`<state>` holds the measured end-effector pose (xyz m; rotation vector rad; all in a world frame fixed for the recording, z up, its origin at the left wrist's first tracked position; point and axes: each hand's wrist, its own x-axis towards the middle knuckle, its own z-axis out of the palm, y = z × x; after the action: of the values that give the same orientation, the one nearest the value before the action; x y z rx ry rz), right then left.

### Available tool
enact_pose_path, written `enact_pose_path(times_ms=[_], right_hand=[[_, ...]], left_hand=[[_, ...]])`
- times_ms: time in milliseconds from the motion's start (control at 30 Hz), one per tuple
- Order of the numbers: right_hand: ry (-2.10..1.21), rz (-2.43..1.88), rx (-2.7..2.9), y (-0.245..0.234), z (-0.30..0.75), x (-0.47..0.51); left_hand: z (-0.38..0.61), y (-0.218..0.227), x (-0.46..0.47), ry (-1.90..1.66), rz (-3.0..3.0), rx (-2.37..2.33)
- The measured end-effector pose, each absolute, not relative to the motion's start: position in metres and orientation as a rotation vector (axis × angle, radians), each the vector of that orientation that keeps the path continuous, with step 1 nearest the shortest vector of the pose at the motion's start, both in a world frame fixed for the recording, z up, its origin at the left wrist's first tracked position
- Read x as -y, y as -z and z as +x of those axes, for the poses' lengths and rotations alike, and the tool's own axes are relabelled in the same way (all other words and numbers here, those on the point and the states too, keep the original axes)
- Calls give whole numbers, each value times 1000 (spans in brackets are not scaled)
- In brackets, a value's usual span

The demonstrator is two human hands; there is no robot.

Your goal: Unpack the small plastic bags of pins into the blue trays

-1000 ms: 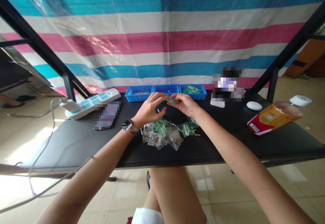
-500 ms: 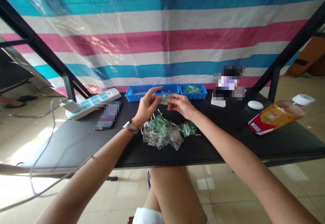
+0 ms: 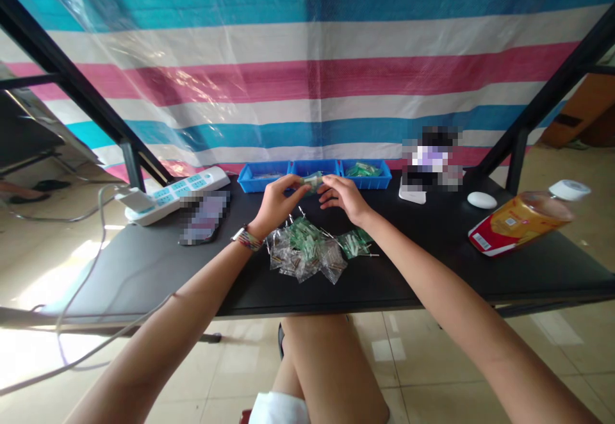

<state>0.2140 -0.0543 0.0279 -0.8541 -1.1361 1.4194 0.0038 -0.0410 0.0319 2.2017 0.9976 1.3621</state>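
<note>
Between my two hands is a small clear-green plastic packet (image 3: 313, 182), held up just in front of the blue bins. My left hand (image 3: 279, 202) pinches its left end between thumb and fingers. At the right end, my right hand (image 3: 346, 198) grips it with thumb and forefinger, the other fingers loosely curled below. What lies inside the packet is too blurred to name. Below the hands, a pile of small clear and green packets (image 3: 307, 244) rests on the black table (image 3: 398, 270), with thin metal pins poking out. Another green packet (image 3: 354, 243) lies at the pile's right.
Three blue bins stand at the back: a left bin (image 3: 264, 184), a middle one, and a right bin (image 3: 365, 180) with green packets. A power strip (image 3: 177, 195) and a phone (image 3: 205, 218) lie left. On the right are a white oval object (image 3: 482, 200) and a drink bottle (image 3: 519, 222).
The packet has turned between my fingers and looks narrower now. My right hand's lower fingers have loosened and spread a little. The pile and the bins stay as they were.
</note>
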Motion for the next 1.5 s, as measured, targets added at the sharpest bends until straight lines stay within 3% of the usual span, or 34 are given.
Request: enact_pose_path(times_ms=[133, 367, 467, 633, 767, 1067, 1300, 1400, 1500], right_hand=[[-1186, -837, 1332, -26, 212, 57], [-1195, -797, 1320, -29, 215, 54], [-852, -948, 1273, -31, 235, 42], [69, -1367, 1429, -31, 283, 28], [313, -1620, 1618, -18, 294, 24], [383, -1592, 1888, -2, 280, 21], [364, -1504, 1785, -11, 269, 33], [144, -1356, 1849, -15, 258, 37], [-274, -1163, 1949, -14, 243, 40]], left_hand=[[6, -32, 41, -1239, 1986, -903], [11, -42, 46, -1232, 1746, -768], [8, -43, 44, -1226, 1752, -753], [5, -41, 41, -1196, 1754, -765], [5, -40, 41, -1187, 1767, -787], [2, -38, 39, -1175, 1793, -842], [1, -35, 34, -1175, 1784, -819], [0, -29, 30, -1146, 1811, -842], [-4, -23, 25, -1083, 2032, -938]])
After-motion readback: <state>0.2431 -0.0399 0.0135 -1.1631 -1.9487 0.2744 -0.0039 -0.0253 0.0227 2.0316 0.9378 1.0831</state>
